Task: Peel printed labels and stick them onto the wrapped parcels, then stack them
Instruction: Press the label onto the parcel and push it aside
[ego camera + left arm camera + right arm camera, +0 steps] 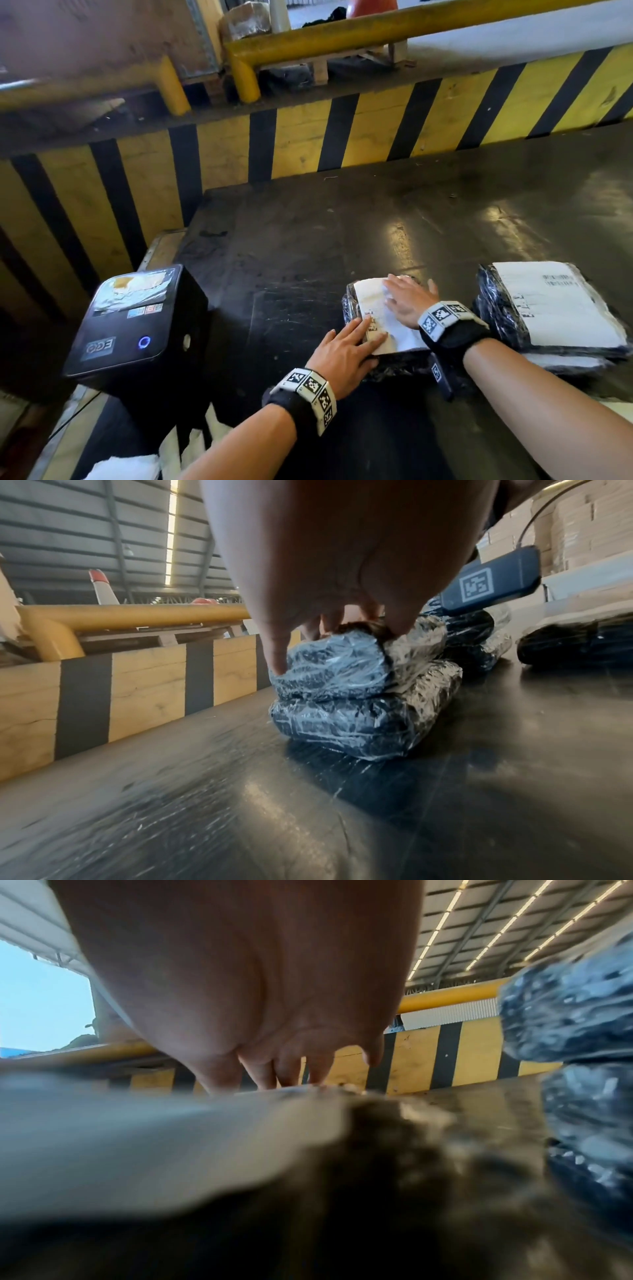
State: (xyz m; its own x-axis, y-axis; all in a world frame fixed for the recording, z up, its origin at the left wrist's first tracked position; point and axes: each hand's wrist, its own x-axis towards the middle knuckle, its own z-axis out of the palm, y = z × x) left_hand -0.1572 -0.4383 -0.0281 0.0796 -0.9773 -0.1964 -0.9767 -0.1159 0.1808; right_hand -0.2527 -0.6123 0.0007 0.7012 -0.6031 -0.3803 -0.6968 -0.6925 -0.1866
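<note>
A white label [383,311] lies on a black film-wrapped parcel [394,366] on the dark table [308,240]. Both the left hand [342,353] and the right hand [409,298] press it with flat, straight fingers, holding nothing. A labelled parcel stack [555,308] sits just right.

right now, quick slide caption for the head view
Both hands, left hand and right hand, press a white label flat onto a wrapped parcel, beside a labelled stack.

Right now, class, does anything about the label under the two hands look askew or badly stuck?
Yes. The label on the wrapped parcel is creased and buckled between the left hand and the right hand, both pressing it flat. The label on the stack beside it lies smoother.
</note>
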